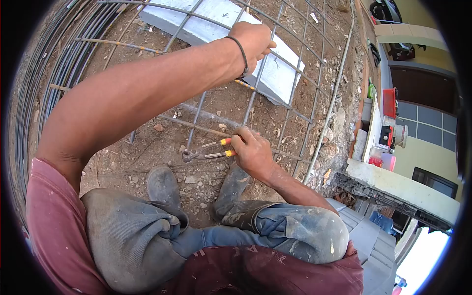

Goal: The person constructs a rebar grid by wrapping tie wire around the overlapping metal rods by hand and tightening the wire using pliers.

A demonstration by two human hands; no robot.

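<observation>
Stretched far forward, my left hand (252,43) has its fingers curled at a crossing of the rebar grid (250,101). What those fingers pinch is hidden by the hand. Under that part of the grid lies a pale grey slab-like block (278,73). Closer to my body, my right hand (252,151) is wrapped round the red and yellow handles of a pair of end-cutting pincers (199,154). The pincers' metal head points left, above the dirt and near a bar of the grid. Their handles are partly spread.
A bundle of long steel bars (64,64) lies at the left. My boots (163,186) stand on stony soil just below the grid. A long pale pipe (339,88) runs along the right side, with rubble beside it. Farther right is a house with a red crate (390,102).
</observation>
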